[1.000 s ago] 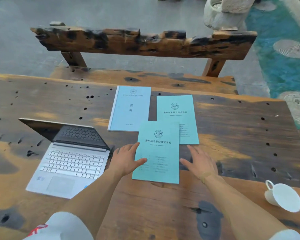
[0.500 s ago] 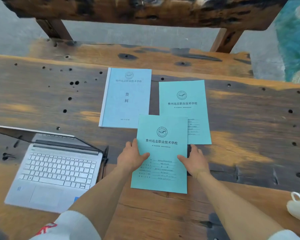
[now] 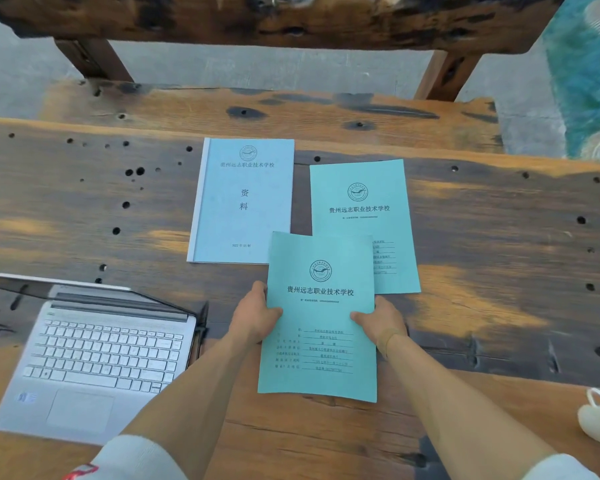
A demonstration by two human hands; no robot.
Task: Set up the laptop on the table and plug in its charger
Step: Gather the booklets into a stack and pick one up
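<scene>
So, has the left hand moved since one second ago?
Yes. The left hand went from resting flat on the near booklet to gripping its left edge, slightly farther from the laptop.

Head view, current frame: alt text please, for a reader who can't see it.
Both hands, left hand and right hand, grip the side edges of a teal booklet over a worn wooden table. It overlaps a second teal booklet beside a pale blue booklet. An open silver laptop sits at left; no charger shows.
</scene>
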